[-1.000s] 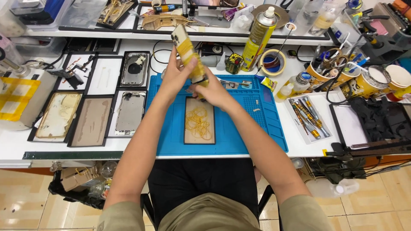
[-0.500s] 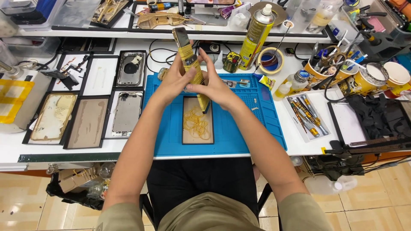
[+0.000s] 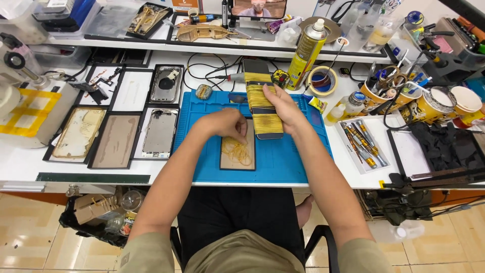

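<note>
Head view, held item: My right hand [image 3: 284,108] grips a dark phone [image 3: 261,99] by its right edge, fingers curled around the side. The phone lies lengthwise, pointing away from me, over the upper middle of the blue work mat [image 3: 288,156].
Head view, phone appearance: Dark slab body, wound crosswise with many yellow rubber bands [image 3: 262,103] packed tight from just below the top end to near the bottom end. The top end is bare and dark; a narrow dark strip shows at the near end.
Head view, left hand: My left hand [image 3: 226,124] is half clenched, knuckles up, fingertips pinched on loose yellow bands [image 3: 237,150]. It sits just left of the phone, apart from it.
Head view, under the hands: A tan rectangular panel [image 3: 237,157] lies on the mat with the loose bands heaped on it, partly below my left hand and touching the phone's near end in this view.
Head view, left of mat: Black trays hold an opened phone frame [image 3: 159,132] and flat back panels [image 3: 79,132].
Head view, right of mat: A yellow spray can [image 3: 309,54], a tape roll [image 3: 322,81], a tray of screwdrivers [image 3: 361,144], and yellow cups [image 3: 434,103] stand on the white bench [image 3: 30,164].
</note>
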